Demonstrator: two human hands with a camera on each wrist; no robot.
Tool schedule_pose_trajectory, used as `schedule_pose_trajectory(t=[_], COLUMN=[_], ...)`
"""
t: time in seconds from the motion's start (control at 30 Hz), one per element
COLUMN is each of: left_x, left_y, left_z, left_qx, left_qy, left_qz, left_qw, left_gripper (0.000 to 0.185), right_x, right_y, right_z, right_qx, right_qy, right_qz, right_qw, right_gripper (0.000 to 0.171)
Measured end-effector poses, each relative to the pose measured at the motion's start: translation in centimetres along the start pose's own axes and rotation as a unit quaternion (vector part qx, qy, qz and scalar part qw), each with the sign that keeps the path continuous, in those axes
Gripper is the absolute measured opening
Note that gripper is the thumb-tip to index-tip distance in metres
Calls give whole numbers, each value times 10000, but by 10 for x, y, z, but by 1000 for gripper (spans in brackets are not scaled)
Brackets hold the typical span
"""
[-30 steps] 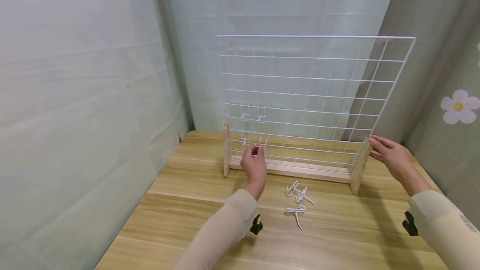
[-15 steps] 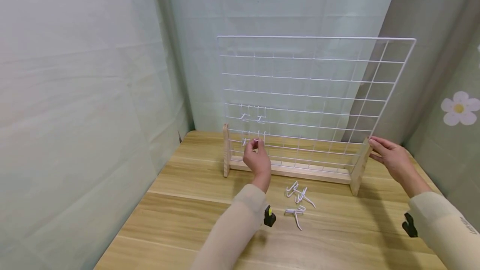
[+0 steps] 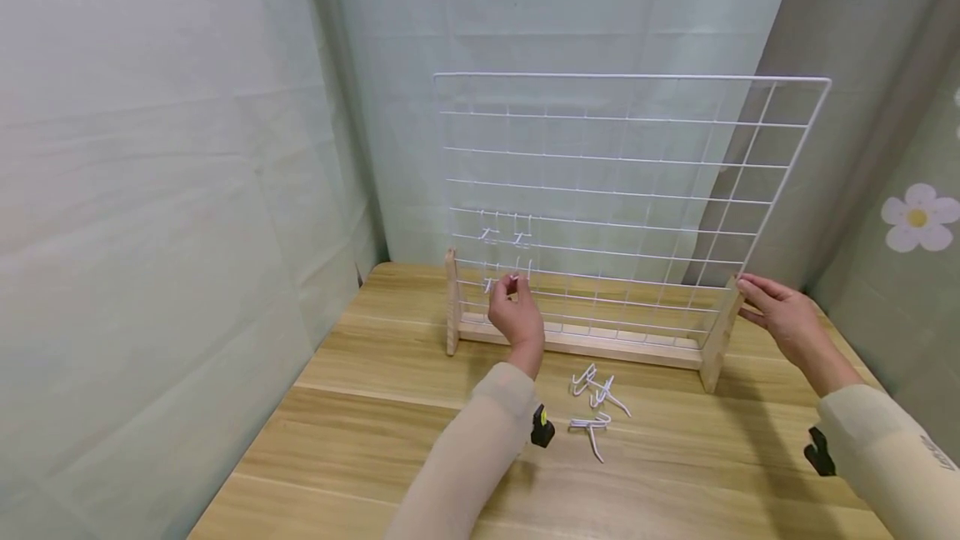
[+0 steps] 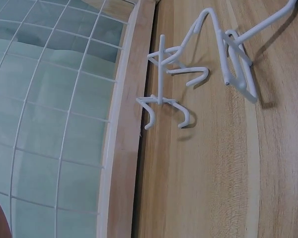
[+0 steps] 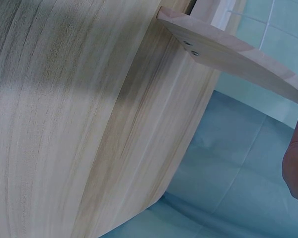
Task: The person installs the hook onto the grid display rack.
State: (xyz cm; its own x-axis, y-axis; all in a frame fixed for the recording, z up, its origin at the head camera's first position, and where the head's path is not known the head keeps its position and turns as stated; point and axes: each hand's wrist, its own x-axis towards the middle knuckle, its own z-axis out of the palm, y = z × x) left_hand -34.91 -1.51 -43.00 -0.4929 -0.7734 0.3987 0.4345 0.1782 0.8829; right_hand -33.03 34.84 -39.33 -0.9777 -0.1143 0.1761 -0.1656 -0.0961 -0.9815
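Observation:
A white wire grid panel (image 3: 618, 159) stands upright in a wooden base, with a wooden end piece (image 3: 718, 348) at each side. At the lower left of the grid, my left hand (image 3: 517, 319) pinches a small white wire hook (image 3: 529, 267) between thumb and fingertips. The hook's two prongs reach up to a horizontal wire; whether they are hooked over it I cannot tell. My right hand (image 3: 783, 315) grips the top of the right end piece. Three hooks hang near the left hand: two above, including this hook (image 3: 522, 237), and one beside it, partly hidden.
Loose white double hooks (image 3: 590, 423) lie on the wooden table (image 3: 360, 440) in front of the base. The left wrist view shows these hooks (image 4: 161, 74) close to the base's edge. Pale cloth curtains (image 3: 187, 190) surround the table at the back and sides.
My left hand has risen and shifted slightly right, bringing the pinched hook up against the grid; over the last half second it barely moves. My right hand stays on the end piece.

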Motion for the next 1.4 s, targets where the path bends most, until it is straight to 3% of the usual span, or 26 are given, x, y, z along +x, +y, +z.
schedule_pose_trajectory(t=[0.47,0.97,1.4], left_x=[-5,-3,0], left_y=[-9,-21,-28], left_z=[-5,-15,-29], left_qx=[34,238,353], left_qy=[-213,-385,-333], left_qz=[-452,-428,-246], left_qw=[9987,9981,9985], left_gripper=[8,9,15], right_x=[2,1,1], right_y=[2,0,-1], right_z=[1,5,5], right_qx=[-234,-264,-187], right_qy=[71,54,58], right_qz=[136,134,131], right_qw=[9996,9995,9997], right_gripper=[20,19,15])
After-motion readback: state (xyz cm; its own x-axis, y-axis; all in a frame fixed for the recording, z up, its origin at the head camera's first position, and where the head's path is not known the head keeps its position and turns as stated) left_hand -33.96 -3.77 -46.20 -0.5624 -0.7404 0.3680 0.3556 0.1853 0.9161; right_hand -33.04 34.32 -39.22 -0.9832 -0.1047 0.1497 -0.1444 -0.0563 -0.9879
